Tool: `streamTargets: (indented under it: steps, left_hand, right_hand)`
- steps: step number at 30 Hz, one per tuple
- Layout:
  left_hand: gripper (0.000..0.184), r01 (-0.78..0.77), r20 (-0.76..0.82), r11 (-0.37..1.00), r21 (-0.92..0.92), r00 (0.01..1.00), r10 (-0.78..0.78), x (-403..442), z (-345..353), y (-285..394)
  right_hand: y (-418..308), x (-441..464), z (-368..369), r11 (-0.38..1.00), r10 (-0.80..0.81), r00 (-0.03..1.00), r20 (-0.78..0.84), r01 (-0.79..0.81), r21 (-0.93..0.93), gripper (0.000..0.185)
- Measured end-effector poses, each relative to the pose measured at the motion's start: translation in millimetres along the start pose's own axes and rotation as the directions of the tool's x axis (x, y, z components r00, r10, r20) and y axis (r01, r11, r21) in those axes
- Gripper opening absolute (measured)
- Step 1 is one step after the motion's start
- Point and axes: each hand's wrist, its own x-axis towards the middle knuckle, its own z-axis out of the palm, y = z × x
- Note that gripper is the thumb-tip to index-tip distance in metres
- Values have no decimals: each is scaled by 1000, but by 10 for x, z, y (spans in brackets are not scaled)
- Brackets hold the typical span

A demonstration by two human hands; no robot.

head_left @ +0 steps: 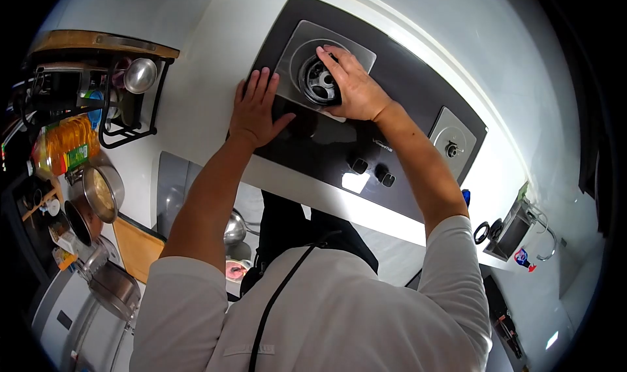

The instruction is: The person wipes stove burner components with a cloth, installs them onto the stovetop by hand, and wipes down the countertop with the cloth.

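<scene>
A black glass gas hob (313,134) is set in the white counter. My left hand (257,111) lies flat on the hob's left edge, fingers spread, beside the steel plate (292,68) round the left burner. Over that burner, my right hand (358,88) is curled on the round dark burner head (320,79), fingers on its far rim and its thumb side partly hidden. I cannot tell whether the burner head is lifted or seated. To the right, a second steel plate (465,140) carries a small bare burner centre (451,149).
Two black knobs (360,166) sit at the hob's front. A black rack (130,134) with a steel ladle (140,76) stands left, near oil bottles (65,147) and pots (114,290). At right are a sink (509,232) and a blue-and-red bottle (522,258).
</scene>
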Motion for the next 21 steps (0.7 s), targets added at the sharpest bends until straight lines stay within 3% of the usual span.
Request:
streamTargets:
  steps: [6,15,21]
  left_hand:
    - [104,48,83,998,34,995,-51,-1,-29,7]
    - [104,36,71,999,18,997,-37,5,13,-20]
    - [104,34,73,999,16,997,-35,3,8,-15]
  right_hand:
    - [31,51,-27,999,-26,997,72,28,-26,122]
    - [137,108,-101,984,-108,980,168,130,-123,114]
    - [101,32,-43,999,-19,997,80,22,-42,120]
